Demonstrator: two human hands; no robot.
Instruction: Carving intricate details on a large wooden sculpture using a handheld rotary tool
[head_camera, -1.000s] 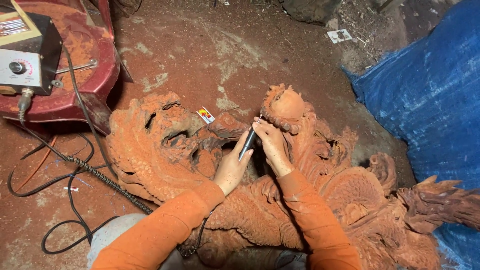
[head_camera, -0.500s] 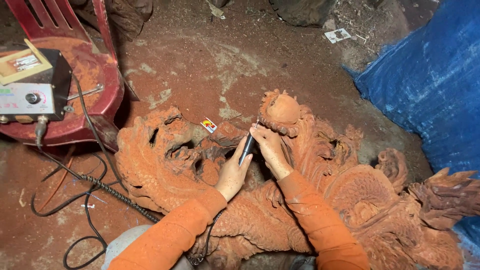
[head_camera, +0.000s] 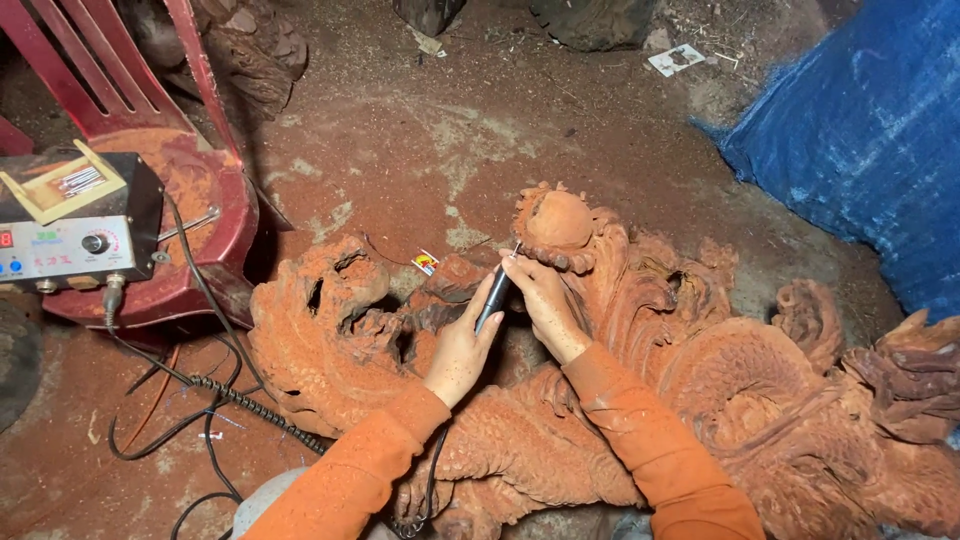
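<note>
Both hands (head_camera: 505, 320) unmoved, rotary tool (head_camera: 493, 298) gripped

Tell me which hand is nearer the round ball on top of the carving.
Right. The right hand sits just below the ball, its fingers close under it. The left hand is lower and further left, holding the pen-shaped rotary tool.

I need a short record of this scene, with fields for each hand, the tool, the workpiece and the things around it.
left hand: supports the handpiece from below
right hand: grips the handpiece near its tip
tool: dark pen-shaped rotary handpiece, tip at the carved ball
workpiece: large reddish wood carving, dusty, lying on the ground
sleeves: orange
control box: on a red plastic chair, at left
cable: black, coiled, runs from the box towards the carving
blue tarp: at right
</note>
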